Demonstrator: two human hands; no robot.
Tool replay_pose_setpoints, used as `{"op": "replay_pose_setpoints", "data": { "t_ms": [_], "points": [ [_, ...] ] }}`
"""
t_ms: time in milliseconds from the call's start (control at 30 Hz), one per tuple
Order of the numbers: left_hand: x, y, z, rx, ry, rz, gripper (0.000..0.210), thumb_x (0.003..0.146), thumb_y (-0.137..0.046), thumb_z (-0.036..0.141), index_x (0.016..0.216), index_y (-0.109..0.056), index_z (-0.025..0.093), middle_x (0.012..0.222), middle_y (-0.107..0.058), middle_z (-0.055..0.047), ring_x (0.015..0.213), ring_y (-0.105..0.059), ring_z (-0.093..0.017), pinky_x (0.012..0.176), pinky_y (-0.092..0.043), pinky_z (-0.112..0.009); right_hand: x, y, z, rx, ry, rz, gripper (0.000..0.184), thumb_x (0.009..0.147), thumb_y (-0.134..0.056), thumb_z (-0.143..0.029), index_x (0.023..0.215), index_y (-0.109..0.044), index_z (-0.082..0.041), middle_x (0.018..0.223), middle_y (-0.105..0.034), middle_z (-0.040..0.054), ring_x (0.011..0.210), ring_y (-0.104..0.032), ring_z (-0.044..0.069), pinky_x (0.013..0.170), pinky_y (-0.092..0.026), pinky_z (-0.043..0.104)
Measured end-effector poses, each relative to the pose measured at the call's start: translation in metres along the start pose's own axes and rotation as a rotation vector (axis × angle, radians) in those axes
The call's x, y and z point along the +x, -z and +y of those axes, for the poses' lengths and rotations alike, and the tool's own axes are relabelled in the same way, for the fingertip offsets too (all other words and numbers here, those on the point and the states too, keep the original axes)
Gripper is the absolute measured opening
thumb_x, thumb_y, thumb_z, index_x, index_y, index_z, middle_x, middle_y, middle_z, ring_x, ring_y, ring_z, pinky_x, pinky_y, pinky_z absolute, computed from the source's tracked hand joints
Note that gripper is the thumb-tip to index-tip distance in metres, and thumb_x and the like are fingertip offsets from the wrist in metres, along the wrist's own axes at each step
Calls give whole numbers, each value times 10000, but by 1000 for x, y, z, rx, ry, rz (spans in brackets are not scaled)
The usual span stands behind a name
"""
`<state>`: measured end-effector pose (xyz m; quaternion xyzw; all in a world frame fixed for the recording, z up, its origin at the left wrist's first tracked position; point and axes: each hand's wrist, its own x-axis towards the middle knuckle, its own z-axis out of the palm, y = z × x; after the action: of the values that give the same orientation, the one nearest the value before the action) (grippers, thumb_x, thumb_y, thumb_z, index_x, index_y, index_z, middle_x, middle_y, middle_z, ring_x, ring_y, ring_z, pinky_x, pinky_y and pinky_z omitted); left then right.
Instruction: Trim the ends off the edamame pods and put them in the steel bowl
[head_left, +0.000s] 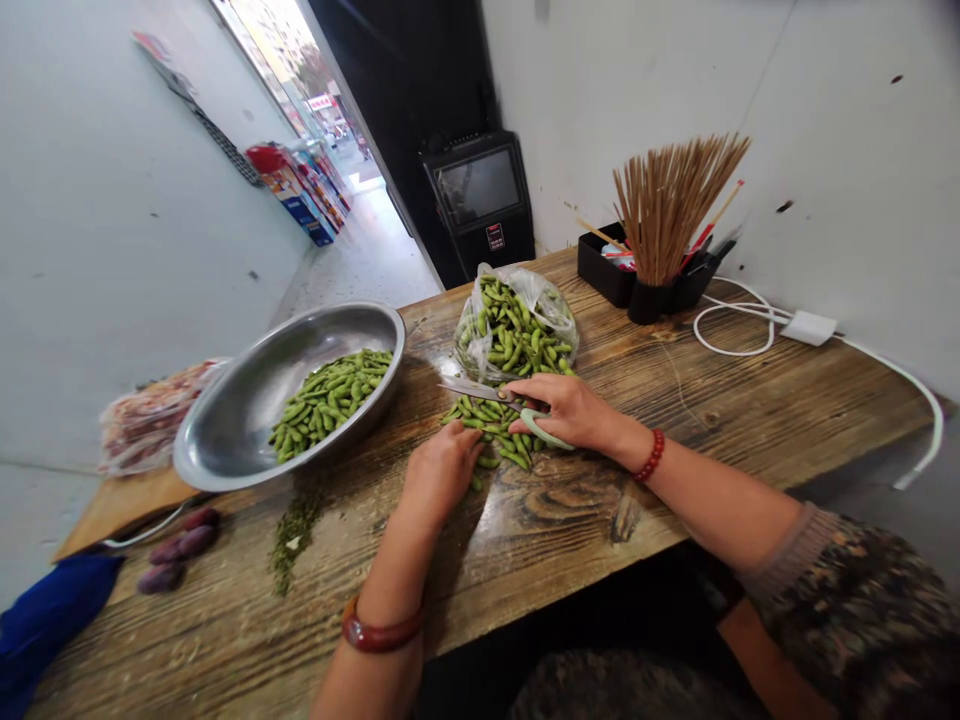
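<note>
My right hand (566, 408) is closed around scissors (541, 428) with pale green handles. Their blades (472, 388) point left over a loose pile of green edamame pods (514, 455) on the wooden table. At the pile's left edge, my left hand (442, 465) has its fingers bent together on pods; the fingertips are partly hidden. Just behind the pile, a clear plastic bag (555, 305) lies open, full of more pods. To the left, a wide steel basin (247, 400) holds a heap of edamame pods (330, 400).
Small green trimmings (294, 535) lie in front of the basin. Farther left are purple-red tubers (180, 550), a blue cloth (56, 625) and a bag of pinkish food (157, 415). Skewers (671, 210), a black box (604, 268) and a white cable (750, 345) are at the back right.
</note>
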<state>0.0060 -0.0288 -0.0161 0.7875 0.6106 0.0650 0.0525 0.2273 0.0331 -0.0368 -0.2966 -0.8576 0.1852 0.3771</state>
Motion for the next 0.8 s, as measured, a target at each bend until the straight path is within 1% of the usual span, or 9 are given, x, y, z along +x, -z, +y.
{"op": "replay_pose_setpoints", "data": {
  "t_ms": [133,267,400,467,533,600,700,733,800],
  "points": [
    [0,-1,5,95,40,11,201,894,-495,269,909,-691,230,926,-636,-85,742,-605,-214,609,-370,-287,0,0,0,6,0,-5,453,787,-714,-405,1172,-621,-186,916,-664,60,733,-595,150,708,-486,274],
    [0,1,3,104,43,26,144,881,-522,275,923,-646,216,949,-634,-86,799,-611,-222,635,-386,-284,0,1,1,14,-1,-6,448,786,-715,-402,1170,-622,-191,917,-664,57,720,-592,145,703,-487,271],
    [0,5,-1,90,57,-56,106,876,-532,260,914,-623,220,974,-662,-80,882,-626,-225,694,-416,-281,0,0,1,14,-3,-4,444,783,-719,-401,1162,-627,-189,914,-667,59,729,-595,147,709,-486,270],
    [1,7,-1,86,79,-89,125,879,-527,255,950,-624,220,1001,-672,-83,916,-630,-227,729,-427,-286,0,0,0,15,-3,-1,449,784,-719,-398,1165,-626,-182,919,-670,62,732,-597,148,713,-487,270],
    [1,8,-1,84,94,-113,155,877,-526,248,989,-629,217,1021,-676,-83,934,-631,-227,752,-433,-290,0,-1,0,19,-3,1,454,781,-723,-394,1166,-626,-174,922,-672,66,727,-597,146,709,-488,269],
    [1,8,0,85,100,-123,162,876,-520,243,983,-640,218,1017,-675,-77,922,-632,-220,748,-436,-288,0,-1,1,26,-4,0,457,775,-730,-386,1164,-628,-169,926,-672,69,725,-599,145,706,-490,266],
    [2,3,-2,31,94,-68,147,865,-517,220,929,-650,214,990,-666,-71,891,-626,-212,736,-438,-288,0,-2,2,34,-16,1,459,767,-738,-379,1160,-633,-166,918,-672,69,731,-601,148,703,-490,266],
    [3,2,-3,-26,88,-27,135,853,-526,204,910,-649,209,969,-663,-70,884,-621,-210,742,-438,-291,0,-3,2,37,-24,4,458,766,-738,-383,1156,-636,-167,910,-671,68,728,-599,149,699,-489,266],
    [5,-1,-6,-211,82,84,89,809,-567,172,857,-639,191,902,-656,-63,861,-607,-203,763,-437,-294,0,-2,2,50,-42,14,458,766,-734,-399,1152,-638,-171,890,-670,62,713,-591,146,684,-484,265]
  ]
}}
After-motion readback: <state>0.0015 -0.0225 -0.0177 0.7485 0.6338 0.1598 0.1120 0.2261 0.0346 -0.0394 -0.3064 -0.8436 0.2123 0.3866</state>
